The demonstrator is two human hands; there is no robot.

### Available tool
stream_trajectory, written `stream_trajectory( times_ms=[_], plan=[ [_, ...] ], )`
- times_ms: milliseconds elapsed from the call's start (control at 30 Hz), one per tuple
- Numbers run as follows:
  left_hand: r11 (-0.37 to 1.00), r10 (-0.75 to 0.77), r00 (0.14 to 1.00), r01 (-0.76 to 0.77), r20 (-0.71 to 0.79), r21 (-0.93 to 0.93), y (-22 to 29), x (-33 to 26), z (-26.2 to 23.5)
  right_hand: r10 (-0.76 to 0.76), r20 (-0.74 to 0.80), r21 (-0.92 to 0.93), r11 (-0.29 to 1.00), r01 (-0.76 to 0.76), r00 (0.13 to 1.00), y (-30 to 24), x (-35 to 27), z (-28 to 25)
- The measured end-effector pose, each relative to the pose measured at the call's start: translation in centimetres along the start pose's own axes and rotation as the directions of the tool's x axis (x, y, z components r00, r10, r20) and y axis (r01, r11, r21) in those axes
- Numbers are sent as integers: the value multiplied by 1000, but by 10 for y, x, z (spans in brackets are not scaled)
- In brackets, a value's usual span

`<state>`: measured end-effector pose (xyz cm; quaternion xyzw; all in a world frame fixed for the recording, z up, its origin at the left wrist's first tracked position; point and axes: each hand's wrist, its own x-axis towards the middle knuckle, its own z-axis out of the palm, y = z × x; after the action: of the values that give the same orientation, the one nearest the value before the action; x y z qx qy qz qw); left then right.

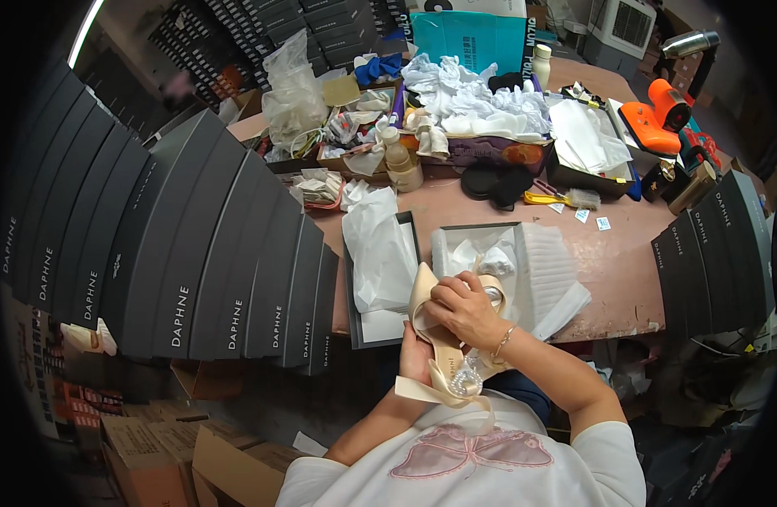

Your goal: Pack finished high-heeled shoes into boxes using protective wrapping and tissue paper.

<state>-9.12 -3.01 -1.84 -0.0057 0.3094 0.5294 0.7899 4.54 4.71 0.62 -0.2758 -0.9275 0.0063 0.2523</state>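
A cream pointed-toe shoe [422, 286] is held over the table's near edge, its toe pointing away from me. My left hand [416, 355] is closed around its left side from below. Over the shoe's opening lies my right hand [467, 309], fingers curled and tips hidden at the toe end; what they pinch cannot be seen. A cream ribbon [429, 392] and a ring of pearl beads [466, 382] hang at the heel end. Beyond my hands sits a shoe box with white paper [496, 261] in it; pleated white tissue [550, 275] spreads over its right side.
A second dark box part [351, 296] with white tissue [373, 253] lies to the left. Stacked dark shoe boxes [177, 253] rise at left, more [714, 253] at right. Farther back are a bottle [401, 160], a yellow-handled brush [566, 199] and an orange tool [657, 118].
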Motion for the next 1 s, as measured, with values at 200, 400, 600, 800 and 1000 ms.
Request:
stream_trajectory(
  times_ms=[200, 400, 600, 800, 1000],
  plan=[
    [994, 93, 993, -88, -76, 64, 3, 5, 8, 214, -104, -143, 963, -228, 971, -21, 2, 0],
    [981, 188, 967, -178, -169, 74, -3, 1, 24, 85, -186, -57, 994, -97, 979, -7, 15, 10],
    [978, 207, 970, -201, -131, 60, 31, 13, -10, 172, -255, 100, 983, -151, 952, -2, -9, -6],
    [994, 68, 997, -63, -46, 94, 26, 12, -4, 114, -8, -13, 993, -115, 993, 0, -1, -10],
    [961, 220, 968, -194, -118, 197, 4, 2, 1, -25, 88, 16, 1000, 24, 996, -12, 0, 14]
  ],
)
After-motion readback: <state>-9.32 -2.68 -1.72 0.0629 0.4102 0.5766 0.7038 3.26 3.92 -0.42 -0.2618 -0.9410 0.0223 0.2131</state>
